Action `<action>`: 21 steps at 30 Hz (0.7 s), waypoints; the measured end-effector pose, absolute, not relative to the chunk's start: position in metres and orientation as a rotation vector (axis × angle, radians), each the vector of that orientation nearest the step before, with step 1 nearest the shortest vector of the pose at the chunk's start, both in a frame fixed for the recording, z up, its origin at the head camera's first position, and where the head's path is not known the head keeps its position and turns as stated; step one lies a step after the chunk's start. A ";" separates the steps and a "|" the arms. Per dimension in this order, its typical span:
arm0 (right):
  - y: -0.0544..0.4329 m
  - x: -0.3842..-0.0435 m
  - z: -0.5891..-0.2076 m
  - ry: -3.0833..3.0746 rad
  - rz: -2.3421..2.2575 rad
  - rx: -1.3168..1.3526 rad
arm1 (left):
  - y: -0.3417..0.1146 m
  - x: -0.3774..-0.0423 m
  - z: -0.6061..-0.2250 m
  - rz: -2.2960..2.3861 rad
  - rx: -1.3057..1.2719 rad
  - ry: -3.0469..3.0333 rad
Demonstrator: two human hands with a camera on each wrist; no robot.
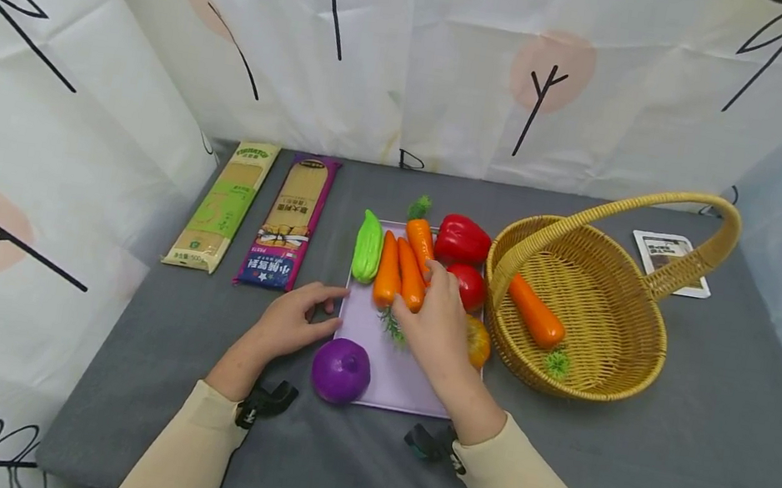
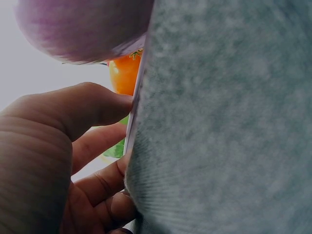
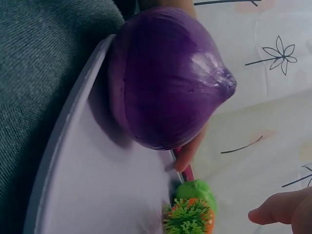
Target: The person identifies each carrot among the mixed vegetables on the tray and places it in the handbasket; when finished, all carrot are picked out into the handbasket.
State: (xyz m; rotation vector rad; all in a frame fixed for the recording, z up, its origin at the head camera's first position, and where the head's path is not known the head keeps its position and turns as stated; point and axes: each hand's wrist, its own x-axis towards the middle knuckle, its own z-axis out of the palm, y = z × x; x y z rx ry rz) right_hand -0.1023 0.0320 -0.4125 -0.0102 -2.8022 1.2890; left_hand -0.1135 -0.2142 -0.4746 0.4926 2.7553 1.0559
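Note:
On a pale purple tray (image 1: 408, 386) lie several toy vegetables. My right hand (image 1: 441, 327) is above the tray, thumb apart from the fingers, over the lower ends of orange carrots (image 1: 388, 269); firm contact cannot be told. In the right wrist view the thumb (image 3: 280, 208) is held away from a carrot's green top (image 3: 187, 219). My left hand (image 1: 295, 318) is at the tray's left edge, thumb and fingertips against the rim, as the left wrist view also shows. Below it sits a purple onion (image 1: 341, 372) on the tray's front left corner.
A green vegetable (image 1: 367, 249), red pepper (image 1: 462, 239), tomato (image 1: 468, 287) and orange-yellow vegetable (image 1: 477, 343) line the tray's sides. Right of it stands a handled wicker basket (image 1: 611, 344) holding a carrot (image 1: 536, 312). Two noodle packs (image 1: 224, 206) lie left; a white packet (image 1: 663, 251) lies behind the basket.

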 end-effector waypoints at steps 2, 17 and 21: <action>0.031 -0.103 -0.414 -2.841 1.243 -0.010 | -0.214 -0.113 -0.475 1.059 0.495 2.755; 0.022 -0.117 -0.417 -3.156 0.706 0.069 | -0.214 -0.114 -0.477 1.071 0.507 2.760; 0.022 -0.117 -0.418 -3.174 0.657 0.072 | -0.214 -0.113 -0.478 1.073 0.511 2.767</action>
